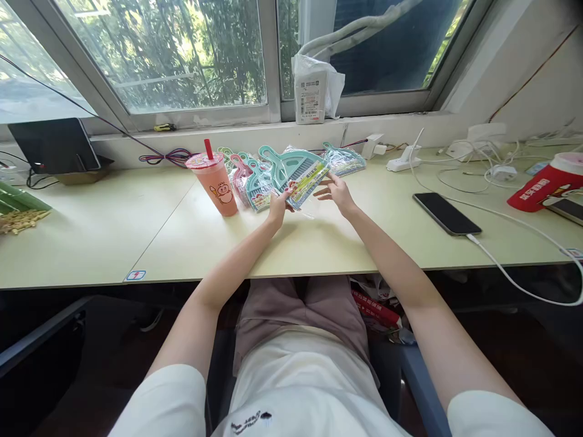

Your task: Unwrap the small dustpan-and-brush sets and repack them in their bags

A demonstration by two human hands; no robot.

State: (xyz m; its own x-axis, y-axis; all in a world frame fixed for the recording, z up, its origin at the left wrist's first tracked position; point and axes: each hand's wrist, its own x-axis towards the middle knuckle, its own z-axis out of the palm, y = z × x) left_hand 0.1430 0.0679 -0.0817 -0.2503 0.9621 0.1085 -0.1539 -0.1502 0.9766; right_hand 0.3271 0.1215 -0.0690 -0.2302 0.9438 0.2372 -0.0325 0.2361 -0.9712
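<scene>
Above the table, my left hand (279, 209) grips the lower edge of a small teal dustpan and brush set (283, 165) in clear plastic wrap with a yellow-green label. At the set's right corner my right hand (337, 193) holds on with thumb and fingertips, its other fingers spread. Behind and left of it lie more wrapped dustpan sets: a pink one (240, 170) and a teal one (259, 187), partly covered. Another teal wrapped set (344, 161) rests farther right, near the wall.
A peach-coloured cup with a red straw (217, 188) stands left of the sets. To the right are a phone (446, 212) on a white cable, a power strip (404, 159) and a red cup (542, 188) lying tilted. A tablet (54, 145) leans at the far left.
</scene>
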